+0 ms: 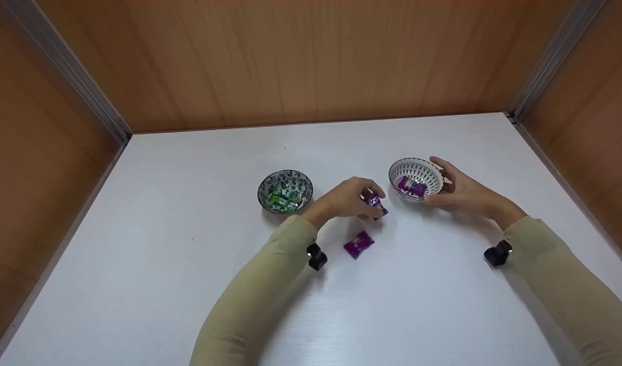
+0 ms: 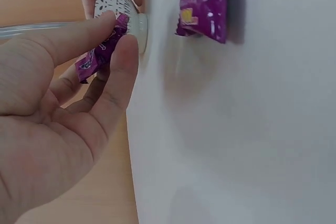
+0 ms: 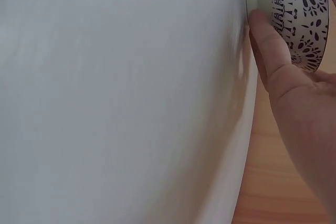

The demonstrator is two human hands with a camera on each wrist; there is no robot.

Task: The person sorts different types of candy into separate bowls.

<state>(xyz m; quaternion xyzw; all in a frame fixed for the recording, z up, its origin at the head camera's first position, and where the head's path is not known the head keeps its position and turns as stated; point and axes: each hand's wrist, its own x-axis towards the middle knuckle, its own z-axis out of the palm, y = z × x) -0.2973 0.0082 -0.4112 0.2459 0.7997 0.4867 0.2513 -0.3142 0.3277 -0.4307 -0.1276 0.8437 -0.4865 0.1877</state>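
My left hand (image 1: pixel 352 198) pinches a purple wrapped candy (image 1: pixel 373 201) between thumb and fingers, a little above the table. In the left wrist view the same candy (image 2: pixel 105 48) shows its crinkled wrapper end. My right hand (image 1: pixel 463 193) grips the right side of a white bowl with a dark pattern (image 1: pixel 410 165), thumb and fingers spread round its wall. Purple candies (image 1: pixel 411 187) lie inside that bowl. The right wrist view shows the bowl's patterned outside (image 3: pixel 299 19) and a finger at its foot. Another purple candy (image 1: pixel 359 244) lies on the table below my left hand.
Left of my left hand stands a second dark-patterned bowl (image 1: pixel 265 189) holding several green wrapped candies (image 1: pixel 284 199). The white table (image 1: pixel 153 244) is bounded by wooden panels (image 1: pixel 311 61) at the back and both sides.
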